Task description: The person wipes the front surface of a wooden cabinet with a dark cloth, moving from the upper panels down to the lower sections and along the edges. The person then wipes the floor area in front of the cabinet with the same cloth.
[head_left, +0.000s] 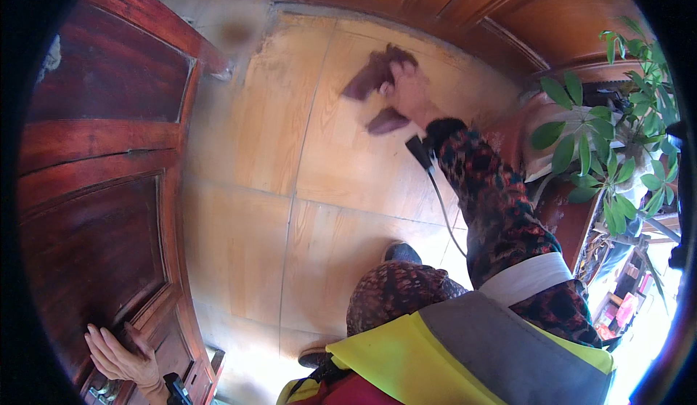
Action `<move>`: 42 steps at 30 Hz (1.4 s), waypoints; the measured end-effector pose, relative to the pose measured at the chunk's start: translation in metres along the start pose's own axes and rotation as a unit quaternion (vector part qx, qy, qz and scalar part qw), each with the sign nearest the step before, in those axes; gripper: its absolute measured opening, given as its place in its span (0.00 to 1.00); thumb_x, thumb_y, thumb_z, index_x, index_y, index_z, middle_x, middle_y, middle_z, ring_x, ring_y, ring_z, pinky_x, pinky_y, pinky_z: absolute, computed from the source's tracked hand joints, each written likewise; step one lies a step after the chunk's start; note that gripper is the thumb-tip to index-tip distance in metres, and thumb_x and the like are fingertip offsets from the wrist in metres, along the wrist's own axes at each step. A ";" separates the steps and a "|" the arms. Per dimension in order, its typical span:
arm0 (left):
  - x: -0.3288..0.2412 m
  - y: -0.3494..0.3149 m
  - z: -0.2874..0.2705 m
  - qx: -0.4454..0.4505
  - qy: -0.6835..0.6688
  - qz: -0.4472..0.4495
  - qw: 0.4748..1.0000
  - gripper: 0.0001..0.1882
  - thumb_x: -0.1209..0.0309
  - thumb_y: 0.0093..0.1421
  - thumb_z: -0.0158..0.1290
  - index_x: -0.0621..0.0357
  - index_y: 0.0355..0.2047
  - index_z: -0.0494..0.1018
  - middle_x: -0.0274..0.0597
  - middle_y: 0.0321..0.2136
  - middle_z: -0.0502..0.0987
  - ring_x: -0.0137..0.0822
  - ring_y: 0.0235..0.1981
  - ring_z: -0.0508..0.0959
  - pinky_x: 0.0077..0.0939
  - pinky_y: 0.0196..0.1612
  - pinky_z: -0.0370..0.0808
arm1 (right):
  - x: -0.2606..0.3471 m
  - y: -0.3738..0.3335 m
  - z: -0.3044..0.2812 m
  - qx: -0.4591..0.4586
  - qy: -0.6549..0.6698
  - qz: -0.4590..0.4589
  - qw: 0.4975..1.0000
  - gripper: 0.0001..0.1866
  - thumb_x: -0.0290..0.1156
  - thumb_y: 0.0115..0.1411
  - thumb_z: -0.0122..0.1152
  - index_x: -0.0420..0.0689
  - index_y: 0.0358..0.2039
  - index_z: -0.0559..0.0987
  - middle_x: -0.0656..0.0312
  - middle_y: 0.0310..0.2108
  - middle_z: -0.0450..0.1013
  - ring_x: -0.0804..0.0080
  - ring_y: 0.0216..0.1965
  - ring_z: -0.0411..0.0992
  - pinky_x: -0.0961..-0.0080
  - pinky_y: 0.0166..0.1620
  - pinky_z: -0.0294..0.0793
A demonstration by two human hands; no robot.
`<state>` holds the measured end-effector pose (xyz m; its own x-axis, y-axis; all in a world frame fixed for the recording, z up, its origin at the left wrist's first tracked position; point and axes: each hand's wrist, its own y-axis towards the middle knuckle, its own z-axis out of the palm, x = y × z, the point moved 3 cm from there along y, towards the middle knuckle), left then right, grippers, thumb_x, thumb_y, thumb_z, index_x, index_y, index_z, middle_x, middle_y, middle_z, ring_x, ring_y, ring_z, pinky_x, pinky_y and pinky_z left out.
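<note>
My right hand (411, 94) reaches far forward, low over the floor, with a dark purple-brown cloth (377, 74) bunched under its fingers. The cloth lies against the tiles; a second flap of it hangs below the palm. Motion slightly blurs both hand and cloth. At the lower left, my left hand (123, 354) rests with fingers stretched out on the dark red wooden door (94, 245), above its metal handle (103, 390). Nothing is held in it.
Wood-patterned floor tiles (247, 238) stretch between the open door and brown panelled woodwork (465, 13) at the far side. A leafy green plant (602, 143) leans in on the right. A black device with a cable (419, 151) is by my right wrist. My shoe (401, 252) shows below.
</note>
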<state>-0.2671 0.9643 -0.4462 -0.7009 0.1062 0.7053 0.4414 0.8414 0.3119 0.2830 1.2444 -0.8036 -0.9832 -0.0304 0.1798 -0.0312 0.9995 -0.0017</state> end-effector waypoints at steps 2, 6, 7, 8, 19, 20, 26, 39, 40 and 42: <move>0.000 0.000 0.001 0.007 0.002 -0.007 1.000 0.28 0.63 0.64 0.56 0.63 0.60 0.64 0.49 0.59 0.71 0.48 0.61 0.69 0.38 0.64 0.58 | 0.003 0.010 -0.003 0.030 0.009 0.039 0.999 0.27 0.40 0.53 0.61 0.42 0.52 0.71 0.46 0.50 0.70 0.44 0.53 0.67 0.53 0.55 0.69; -0.001 0.000 0.002 -0.003 -0.011 -0.041 0.999 0.28 0.65 0.63 0.57 0.63 0.59 0.65 0.50 0.58 0.73 0.49 0.60 0.71 0.38 0.64 0.58 | 0.044 -0.044 -0.008 0.064 -0.007 -0.053 0.997 0.27 0.42 0.49 0.63 0.40 0.47 0.73 0.44 0.46 0.70 0.42 0.49 0.68 0.49 0.52 0.70; -0.001 0.000 0.003 -0.007 -0.009 -0.036 0.999 0.28 0.65 0.63 0.57 0.63 0.59 0.65 0.50 0.58 0.72 0.49 0.60 0.71 0.38 0.64 0.58 | 0.050 -0.066 -0.009 0.060 -0.038 -0.114 0.991 0.27 0.42 0.49 0.64 0.40 0.47 0.73 0.45 0.46 0.69 0.41 0.49 0.67 0.48 0.53 0.68; -0.001 0.000 0.003 -0.007 -0.004 -0.028 1.000 0.27 0.65 0.63 0.57 0.63 0.59 0.65 0.50 0.58 0.73 0.49 0.60 0.71 0.38 0.64 0.58 | 0.050 -0.073 -0.006 0.123 -0.007 -0.133 0.983 0.27 0.42 0.48 0.65 0.41 0.46 0.73 0.47 0.46 0.68 0.43 0.50 0.67 0.49 0.52 0.68; -0.002 -0.001 0.003 -0.006 0.013 -0.044 0.999 0.28 0.66 0.62 0.58 0.64 0.59 0.65 0.50 0.57 0.73 0.49 0.60 0.71 0.37 0.64 0.59 | 0.034 -0.030 -0.015 0.095 -0.056 -0.124 0.986 0.24 0.42 0.51 0.62 0.42 0.45 0.74 0.49 0.44 0.73 0.49 0.49 0.69 0.54 0.53 0.69; -0.002 0.000 0.003 -0.008 0.007 -0.040 0.999 0.28 0.67 0.61 0.59 0.64 0.59 0.65 0.50 0.57 0.73 0.49 0.60 0.71 0.37 0.64 0.59 | 0.038 -0.047 -0.016 0.117 -0.037 -0.151 0.981 0.22 0.40 0.50 0.65 0.40 0.41 0.76 0.48 0.43 0.73 0.48 0.48 0.70 0.58 0.52 0.69; 0.000 -0.002 0.002 0.000 -0.006 -0.030 1.000 0.28 0.66 0.62 0.58 0.64 0.59 0.65 0.51 0.57 0.73 0.49 0.60 0.71 0.38 0.63 0.60 | 0.018 -0.001 -0.016 0.080 -0.034 -0.066 0.994 0.21 0.39 0.52 0.62 0.41 0.44 0.74 0.48 0.46 0.73 0.48 0.51 0.70 0.53 0.51 0.71; 0.000 0.001 0.001 0.004 -0.016 -0.036 0.999 0.27 0.65 0.63 0.57 0.63 0.59 0.65 0.51 0.57 0.73 0.50 0.60 0.71 0.39 0.64 0.59 | 0.001 -0.010 0.011 0.036 -0.004 -0.060 0.998 0.21 0.39 0.52 0.63 0.45 0.45 0.73 0.50 0.46 0.71 0.48 0.49 0.68 0.53 0.50 0.70; -0.001 0.001 0.001 0.006 0.001 -0.022 1.000 0.27 0.65 0.63 0.56 0.64 0.59 0.65 0.51 0.58 0.72 0.50 0.60 0.70 0.39 0.63 0.60 | -0.005 0.008 0.014 -0.005 0.001 -0.017 1.000 0.22 0.40 0.52 0.64 0.46 0.46 0.73 0.50 0.46 0.71 0.48 0.50 0.68 0.54 0.50 0.71; -0.001 0.002 0.001 0.004 0.008 -0.026 1.000 0.26 0.65 0.64 0.54 0.64 0.59 0.65 0.50 0.60 0.70 0.50 0.61 0.69 0.40 0.62 0.62 | 0.002 0.027 0.021 -0.017 0.008 0.071 0.997 0.26 0.42 0.51 0.65 0.46 0.49 0.73 0.50 0.47 0.71 0.48 0.51 0.67 0.53 0.51 0.70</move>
<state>-0.2658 0.9666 -0.4472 -0.7137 0.0541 0.6983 0.4005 0.8494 0.3436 0.2763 1.2709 -0.8243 -0.9743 0.1113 0.1957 0.1143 0.9934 0.0042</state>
